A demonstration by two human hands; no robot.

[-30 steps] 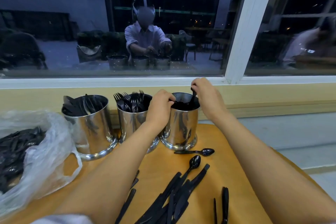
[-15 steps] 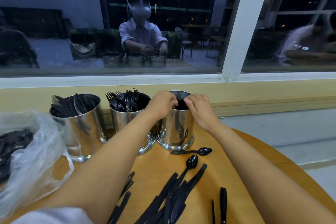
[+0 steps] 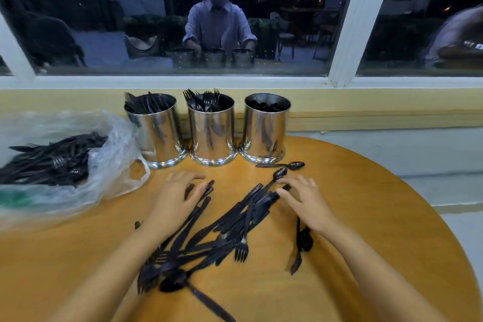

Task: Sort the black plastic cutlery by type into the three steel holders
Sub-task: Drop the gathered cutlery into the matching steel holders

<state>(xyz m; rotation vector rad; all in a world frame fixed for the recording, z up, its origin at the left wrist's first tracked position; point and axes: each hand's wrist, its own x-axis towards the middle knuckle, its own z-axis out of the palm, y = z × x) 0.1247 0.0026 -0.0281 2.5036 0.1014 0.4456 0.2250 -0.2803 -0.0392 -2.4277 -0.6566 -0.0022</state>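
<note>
Both hands have come down from the spoon holder [image 3: 265, 128] to the table [image 3: 379, 230]. Nearest me, the loose cutlery pile [image 3: 243, 217] sprawls between my wrists. My left hand [image 3: 175, 201] lies on its left edge, fingers spread and relaxed, gripping nothing. My right hand [image 3: 305, 198] touches its far end, likewise released. Beyond, the fork holder [image 3: 211, 136] and knife holder [image 3: 154, 136] stand in a row left of the spoon holder.

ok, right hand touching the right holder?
Apart. Head view shows the right hand at the loose cutlery, table showing between it and the right holder.
</note>
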